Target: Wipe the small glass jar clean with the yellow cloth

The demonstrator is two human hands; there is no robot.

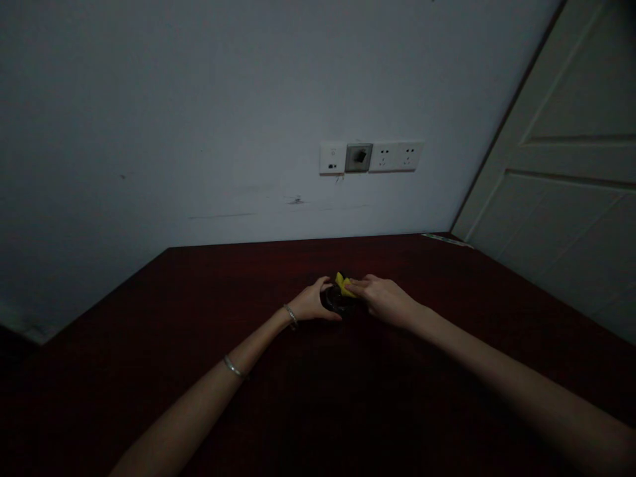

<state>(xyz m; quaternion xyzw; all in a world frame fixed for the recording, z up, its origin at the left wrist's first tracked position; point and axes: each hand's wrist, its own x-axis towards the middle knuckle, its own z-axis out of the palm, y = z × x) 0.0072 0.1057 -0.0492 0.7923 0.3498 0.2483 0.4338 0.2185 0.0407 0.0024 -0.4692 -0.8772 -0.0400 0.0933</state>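
Note:
My left hand (309, 303) curves its thumb and fingers around the left side of a small, dark, glossy dish (334, 303) on the dark red tabletop. It looks like glass, but the dim light hides its exact kind. A piece of yellow cloth (344, 285) is pinched in the fingers of my right hand (382, 296). The cloth touches the dish at its upper right rim. My right fingers cover part of both the cloth and the dish.
The dark red tabletop (238, 278) meets a pale wall (223, 119) at the back. A row of wall sockets (395, 157) with a grey switch plate (358, 158) sits above it. A white panelled door (561, 179) stands on the right.

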